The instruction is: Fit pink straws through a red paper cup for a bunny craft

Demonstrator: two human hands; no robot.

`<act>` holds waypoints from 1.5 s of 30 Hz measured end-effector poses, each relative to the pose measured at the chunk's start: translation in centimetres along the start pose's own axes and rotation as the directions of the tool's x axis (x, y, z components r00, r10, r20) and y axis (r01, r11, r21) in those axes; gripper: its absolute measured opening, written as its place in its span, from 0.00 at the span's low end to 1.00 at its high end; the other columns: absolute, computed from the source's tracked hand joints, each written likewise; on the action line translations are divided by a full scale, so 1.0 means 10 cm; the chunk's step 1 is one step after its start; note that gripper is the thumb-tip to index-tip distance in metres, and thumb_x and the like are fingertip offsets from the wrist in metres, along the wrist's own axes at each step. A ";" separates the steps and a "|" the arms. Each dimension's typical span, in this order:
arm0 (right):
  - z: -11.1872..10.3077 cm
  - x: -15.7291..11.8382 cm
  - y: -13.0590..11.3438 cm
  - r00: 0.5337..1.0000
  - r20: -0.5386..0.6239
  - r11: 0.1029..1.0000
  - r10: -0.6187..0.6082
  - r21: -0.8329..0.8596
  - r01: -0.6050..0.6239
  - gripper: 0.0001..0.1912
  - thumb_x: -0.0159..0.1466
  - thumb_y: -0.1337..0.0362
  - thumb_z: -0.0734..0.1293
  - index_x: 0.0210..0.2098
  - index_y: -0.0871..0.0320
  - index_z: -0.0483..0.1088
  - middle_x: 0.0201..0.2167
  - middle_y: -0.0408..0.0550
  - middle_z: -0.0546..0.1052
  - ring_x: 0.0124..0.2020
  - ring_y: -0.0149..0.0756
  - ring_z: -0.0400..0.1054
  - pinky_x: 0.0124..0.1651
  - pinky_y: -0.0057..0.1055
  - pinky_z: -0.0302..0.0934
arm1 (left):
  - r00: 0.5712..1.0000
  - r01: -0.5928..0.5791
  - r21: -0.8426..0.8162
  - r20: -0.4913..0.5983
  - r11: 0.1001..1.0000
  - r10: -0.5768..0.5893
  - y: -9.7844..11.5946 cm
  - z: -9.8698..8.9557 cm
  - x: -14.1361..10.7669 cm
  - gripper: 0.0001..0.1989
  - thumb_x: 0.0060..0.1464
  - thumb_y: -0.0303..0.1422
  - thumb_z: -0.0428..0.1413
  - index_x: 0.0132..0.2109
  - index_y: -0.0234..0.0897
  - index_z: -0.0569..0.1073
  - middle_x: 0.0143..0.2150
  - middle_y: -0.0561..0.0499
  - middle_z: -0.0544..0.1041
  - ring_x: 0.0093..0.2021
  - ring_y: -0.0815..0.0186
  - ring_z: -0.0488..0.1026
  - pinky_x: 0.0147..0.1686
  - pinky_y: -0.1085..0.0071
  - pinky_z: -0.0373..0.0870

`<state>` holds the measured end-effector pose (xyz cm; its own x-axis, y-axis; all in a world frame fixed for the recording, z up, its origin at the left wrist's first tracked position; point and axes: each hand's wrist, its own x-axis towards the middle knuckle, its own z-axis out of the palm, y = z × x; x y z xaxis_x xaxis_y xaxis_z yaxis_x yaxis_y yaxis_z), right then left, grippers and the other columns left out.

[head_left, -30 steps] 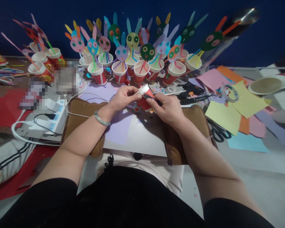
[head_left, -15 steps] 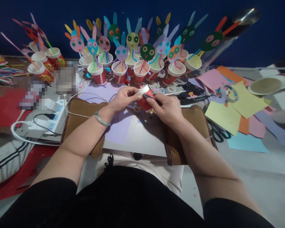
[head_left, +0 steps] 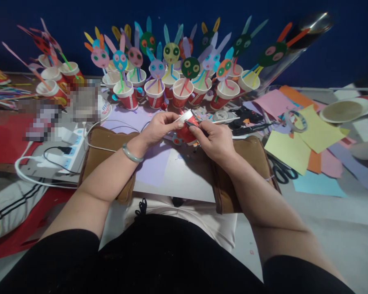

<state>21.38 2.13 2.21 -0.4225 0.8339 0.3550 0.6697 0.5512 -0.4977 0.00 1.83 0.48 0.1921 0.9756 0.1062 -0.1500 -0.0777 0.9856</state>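
Standing in rows at the back, rabbit-figure paper cups (head_left: 155,98) overlook two brown cushions (head_left: 102,157) under both forearms, left hand (head_left: 160,127) pinching the rim of a tilted red-and-white paper cup (head_left: 184,134) between the hands, right hand (head_left: 216,138) fingers closed on slim dark tool (head_left: 189,123), tip at cup side, contact unclear.

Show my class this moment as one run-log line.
left hand: holds tilted red cup | right hand: holds dark tool at cup | behind: paper-faced cups
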 end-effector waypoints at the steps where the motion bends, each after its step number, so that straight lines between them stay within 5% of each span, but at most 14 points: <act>1: 0.00 0.00 0.00 1.000 -0.002 1.000 0.004 0.003 -0.004 0.23 0.70 0.46 0.62 0.27 0.55 0.71 0.18 0.44 0.67 0.22 0.34 0.56 0.29 0.33 0.44 | 1.000 0.001 -0.001 -0.003 1.000 -0.001 0.00 0.00 0.00 0.24 0.42 0.50 0.74 0.34 0.34 0.80 0.30 0.53 0.80 0.30 0.72 0.73 0.33 0.74 0.69; 14: 0.03 0.08 0.04 0.988 -0.139 0.942 0.068 0.334 -0.018 0.30 0.68 0.35 0.60 0.24 0.54 0.60 0.21 0.40 0.61 0.25 0.31 0.55 0.30 0.32 0.52 | 0.999 -0.009 -0.014 -0.037 1.000 0.009 0.00 -0.08 0.00 0.14 0.46 0.38 0.72 0.36 0.34 0.80 0.33 0.53 0.80 0.36 0.70 0.75 0.41 0.73 0.70; 21: 0.05 0.07 0.16 0.980 -0.196 0.991 -0.022 0.124 0.047 0.24 0.67 0.42 0.65 0.26 0.54 0.61 0.19 0.38 0.59 0.23 0.29 0.50 0.29 0.32 0.47 | 0.998 0.026 0.069 -0.061 0.997 -0.022 0.11 -0.07 -0.01 0.11 0.49 0.38 0.67 0.33 0.34 0.79 0.30 0.54 0.78 0.32 0.70 0.72 0.39 0.72 0.69; 31: 0.02 0.00 0.12 0.992 -0.073 0.935 -0.105 -0.348 0.073 0.28 0.71 0.40 0.57 0.33 0.57 0.72 0.25 0.50 0.75 0.26 0.37 0.63 0.31 0.34 0.42 | 0.996 0.021 0.190 -0.090 0.982 -0.003 0.15 -0.05 -0.02 0.09 0.47 0.36 0.64 0.31 0.33 0.78 0.28 0.53 0.77 0.31 0.70 0.70 0.37 0.72 0.67; 45: -0.02 0.00 0.06 0.967 0.056 0.852 -0.250 -0.462 0.248 0.28 0.75 0.45 0.55 0.41 0.59 0.76 0.27 0.53 0.77 0.29 0.40 0.67 0.33 0.35 0.42 | 0.992 0.129 0.150 -0.008 0.980 -0.130 0.19 -0.06 -0.01 0.09 0.44 0.34 0.64 0.28 0.33 0.75 0.24 0.55 0.72 0.25 0.73 0.65 0.28 0.74 0.60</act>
<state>21.93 2.48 2.08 -0.6105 0.6696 0.4231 0.7479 0.6632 0.0296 -0.84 1.72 2.23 0.2025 0.9790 -0.0236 0.0236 0.0192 0.9995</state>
